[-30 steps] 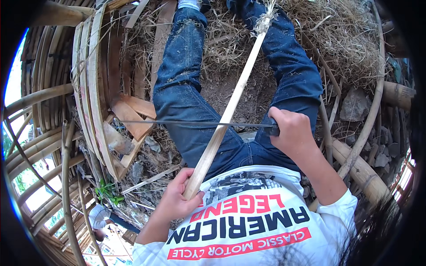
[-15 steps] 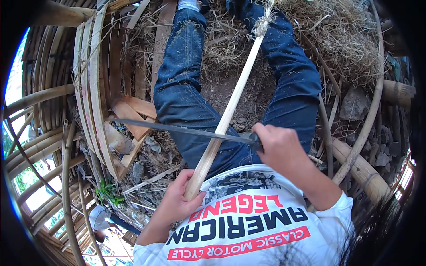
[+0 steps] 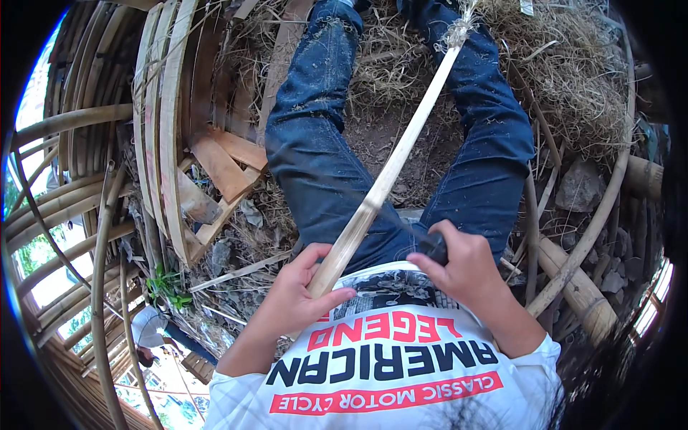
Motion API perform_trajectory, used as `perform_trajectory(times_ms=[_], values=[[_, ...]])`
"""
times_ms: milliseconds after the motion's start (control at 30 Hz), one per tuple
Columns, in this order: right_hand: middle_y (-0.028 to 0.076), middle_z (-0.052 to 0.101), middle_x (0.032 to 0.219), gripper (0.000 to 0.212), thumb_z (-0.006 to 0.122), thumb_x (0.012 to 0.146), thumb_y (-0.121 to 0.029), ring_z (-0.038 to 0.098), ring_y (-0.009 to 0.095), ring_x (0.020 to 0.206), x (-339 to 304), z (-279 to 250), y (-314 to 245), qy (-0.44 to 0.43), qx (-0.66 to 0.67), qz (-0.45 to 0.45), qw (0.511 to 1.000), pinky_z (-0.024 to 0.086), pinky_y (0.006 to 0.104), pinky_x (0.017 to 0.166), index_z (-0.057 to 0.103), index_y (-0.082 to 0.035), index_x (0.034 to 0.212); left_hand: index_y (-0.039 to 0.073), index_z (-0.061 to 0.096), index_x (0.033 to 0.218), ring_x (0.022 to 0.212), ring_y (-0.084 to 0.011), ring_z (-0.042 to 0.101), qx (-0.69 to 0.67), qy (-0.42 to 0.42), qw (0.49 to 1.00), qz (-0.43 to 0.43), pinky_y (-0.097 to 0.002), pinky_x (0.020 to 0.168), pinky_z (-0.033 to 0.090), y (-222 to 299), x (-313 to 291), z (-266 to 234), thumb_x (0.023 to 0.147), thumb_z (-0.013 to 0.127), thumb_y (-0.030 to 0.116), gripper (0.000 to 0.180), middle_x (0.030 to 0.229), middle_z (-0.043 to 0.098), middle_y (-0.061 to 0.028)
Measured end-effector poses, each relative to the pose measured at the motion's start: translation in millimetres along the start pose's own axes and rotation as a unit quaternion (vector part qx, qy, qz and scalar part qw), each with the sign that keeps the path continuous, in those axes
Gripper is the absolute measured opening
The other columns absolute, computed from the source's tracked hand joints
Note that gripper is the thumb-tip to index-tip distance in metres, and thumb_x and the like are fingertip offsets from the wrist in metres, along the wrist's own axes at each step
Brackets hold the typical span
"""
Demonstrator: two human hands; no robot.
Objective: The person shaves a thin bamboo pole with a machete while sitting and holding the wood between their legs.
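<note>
A long pale bamboo strip (image 3: 398, 163) runs from my lap up between my legs, tilted to the right. My left hand (image 3: 297, 290) is closed round its near end, thumb along the right side. A tuft of curled shavings (image 3: 457, 33) clings to the strip's far end, over my right shin. In my right hand (image 3: 466, 266) is the dark handle of a long-bladed knife (image 3: 433, 248), held just right of the strip near my waist. Its blade is smeared by motion and hardly shows, so I cannot tell whether it touches the strip.
Shavings (image 3: 566, 93) are heaped beyond my right leg. On my left lean split bamboo slats (image 3: 170, 107) beside brown wood offcuts (image 3: 221, 168). A rock (image 3: 579, 185) and a thick bamboo pole (image 3: 577, 287) lie to the right. Another person (image 3: 149, 326) is far off at lower left.
The knife, whose blade lay across the strip, has been drawn toward my body and its blade has blurred. My left hand still grips the strip. The whole view has shifted slightly.
</note>
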State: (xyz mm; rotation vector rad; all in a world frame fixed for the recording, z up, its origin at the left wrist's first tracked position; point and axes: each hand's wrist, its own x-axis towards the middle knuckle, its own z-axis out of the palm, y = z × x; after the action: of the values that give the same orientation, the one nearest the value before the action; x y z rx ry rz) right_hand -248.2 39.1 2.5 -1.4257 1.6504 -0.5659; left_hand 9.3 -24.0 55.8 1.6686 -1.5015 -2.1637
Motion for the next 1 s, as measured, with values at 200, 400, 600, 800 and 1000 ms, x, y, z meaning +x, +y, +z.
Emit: perform_trajectory(times_ms=[200, 400, 600, 800, 1000], values=[[0.015, 0.060, 0.059, 0.039, 0.074, 0.082, -0.039, 0.063, 0.035, 0.056, 36.5, -20.9, 35.1, 0.101, -0.066, 0.048, 0.992, 0.048, 0.0422, 0.052, 0.059, -0.003, 0.077, -0.002, 0.047, 0.126, 0.050, -0.0036, 0.046, -0.204, -0.072, 0.974, -0.066, -0.0194, 0.046, 0.038, -8.1, -8.8, -13.9, 0.096, 0.056, 0.010, 0.033, 0.063, 0.049, 0.0026], [0.019, 0.059, 0.057, 0.045, 0.071, 0.084, -0.044, 0.063, 0.040, 0.059, 38.0, -2.2, 46.2, 0.069, -0.061, 0.101, 0.991, 0.049, 0.0450, 0.055, 0.059, -0.001, 0.076, 0.000, 0.050, 0.109, 0.048, -0.0036, 0.039, -0.253, -0.030, 0.966, -0.033, -0.0207, 0.044, 0.033, -6.0, -8.2, -21.1, 0.099, 0.048, 0.010, 0.015, 0.061, 0.042, 0.0042], [0.019, 0.061, 0.060, 0.043, 0.072, 0.085, -0.041, 0.065, 0.038, 0.060, 31.6, 11.8, 47.2, 0.052, -0.056, 0.119, 0.990, 0.050, 0.0429, 0.055, 0.063, 0.001, 0.087, 0.001, 0.053, 0.112, 0.062, -0.0139, 0.054, 0.222, 0.121, 0.966, 0.053, -0.0249, 0.059, 0.045, -18.5, 21.3, 3.9, 0.088, 0.068, 0.019, 0.034, 0.077, 0.054, -0.0029], [0.016, 0.060, 0.058, 0.035, 0.072, 0.086, -0.029, 0.064, 0.029, 0.053, 26.9, -12.0, 49.9, 0.142, 0.031, 0.100, 0.984, 0.045, 0.0336, 0.050, 0.063, 0.004, 0.091, 0.000, 0.060, 0.109, 0.071, -0.0232, 0.066, 0.382, 0.125, 0.913, 0.065, -0.0343, 0.066, 0.052, -40.6, 76.5, 23.9, 0.084, 0.072, 0.023, 0.035, 0.083, 0.066, -0.0121], [0.009, 0.053, 0.053, 0.033, 0.075, 0.085, -0.027, 0.051, 0.014, 0.045, 11.8, -18.9, 62.8, 0.109, 0.063, 0.105, 0.986, 0.038, 0.0288, 0.045, 0.064, 0.003, 0.090, -0.003, 0.060, 0.097, 0.061, -0.0186, 0.063, 0.240, 0.106, 0.961, 0.088, -0.0323, 0.057, 0.049, -53.6, 86.8, 27.4, 0.093, 0.061, 0.020, 0.023, 0.069, 0.063, -0.0139]])
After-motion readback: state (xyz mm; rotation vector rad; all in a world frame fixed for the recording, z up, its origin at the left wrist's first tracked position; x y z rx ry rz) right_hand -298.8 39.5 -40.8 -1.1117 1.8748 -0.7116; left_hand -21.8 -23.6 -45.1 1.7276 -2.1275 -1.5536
